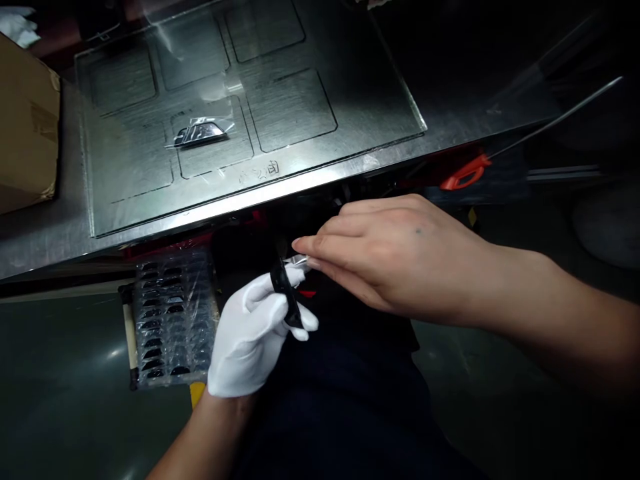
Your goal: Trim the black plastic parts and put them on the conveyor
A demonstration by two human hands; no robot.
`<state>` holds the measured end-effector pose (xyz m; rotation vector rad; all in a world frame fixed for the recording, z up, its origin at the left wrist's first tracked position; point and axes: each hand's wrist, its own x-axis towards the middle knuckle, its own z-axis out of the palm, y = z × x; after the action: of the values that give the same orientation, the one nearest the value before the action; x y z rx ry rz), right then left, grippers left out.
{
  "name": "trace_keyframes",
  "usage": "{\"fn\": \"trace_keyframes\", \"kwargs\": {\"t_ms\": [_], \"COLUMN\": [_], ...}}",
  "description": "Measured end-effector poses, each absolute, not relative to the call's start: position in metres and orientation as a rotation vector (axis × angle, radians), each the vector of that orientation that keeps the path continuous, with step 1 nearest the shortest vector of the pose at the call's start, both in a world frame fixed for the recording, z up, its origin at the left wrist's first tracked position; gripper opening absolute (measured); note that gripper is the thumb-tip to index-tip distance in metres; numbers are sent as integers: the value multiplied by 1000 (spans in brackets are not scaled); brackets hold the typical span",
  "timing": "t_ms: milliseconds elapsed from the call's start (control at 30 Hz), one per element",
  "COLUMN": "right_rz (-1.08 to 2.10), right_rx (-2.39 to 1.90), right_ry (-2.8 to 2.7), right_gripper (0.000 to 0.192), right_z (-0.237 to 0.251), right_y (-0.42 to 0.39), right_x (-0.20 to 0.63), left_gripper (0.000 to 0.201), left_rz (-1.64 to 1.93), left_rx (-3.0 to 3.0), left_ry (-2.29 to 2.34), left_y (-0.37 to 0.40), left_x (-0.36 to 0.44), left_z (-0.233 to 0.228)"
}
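Dim workshop light falls on a brushed metal bench, and you are working below its front edge, over your lap.

Your left hand [250, 337], in a white glove, is closed around a small black part [285, 293], holding it upright in front of you. Your bare right hand [395, 257] reaches across, its thumb and forefinger pinched shut on a thin clear strip of film [299, 261] at the top of that part. The film is partly lifted, so the peeling looks begun but not finished; how much of it clings to the part is hidden by your fingers.

Just left of your gloved hand, a clear plastic tray [173, 317] holds rows of similar dark pieces under the bench edge; most pockets look filled, so plenty seems left to handle.

Up on the bench lies a metal plate [250, 120] scored with rounded rectangles. One shiny piece in a clear wrapper [199, 133] sits on it alone, which suggests little has been laid out so far. Faint handwriting [260, 172] near the plate's front edge is too blurred to read, and you can make out no brand.

A cardboard box [25, 133] stands at the far left, and an orange-handled tool [467, 173] hangs under the bench to your right.
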<state>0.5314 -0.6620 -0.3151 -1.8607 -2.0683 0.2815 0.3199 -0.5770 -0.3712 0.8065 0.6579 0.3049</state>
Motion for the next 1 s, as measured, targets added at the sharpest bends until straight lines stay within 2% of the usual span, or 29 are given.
{"fn": "trace_keyframes", "kwargs": {"t_ms": [267, 633, 1000], "right_rz": [602, 341, 268], "right_rx": [-1728, -1858, -1886], "right_ry": [-1942, -2117, -2244], "right_gripper": [26, 30, 25], "right_z": [-317, -316, -317], "right_y": [-675, -667, -663], "right_x": [527, 516, 515], "left_gripper": [27, 26, 23], "left_rz": [522, 691, 736], "left_rx": [693, 729, 824], "left_ry": [609, 648, 639], "left_y": [-570, -573, -575], "left_x": [323, 325, 322], "left_z": [-365, -366, -367]}}
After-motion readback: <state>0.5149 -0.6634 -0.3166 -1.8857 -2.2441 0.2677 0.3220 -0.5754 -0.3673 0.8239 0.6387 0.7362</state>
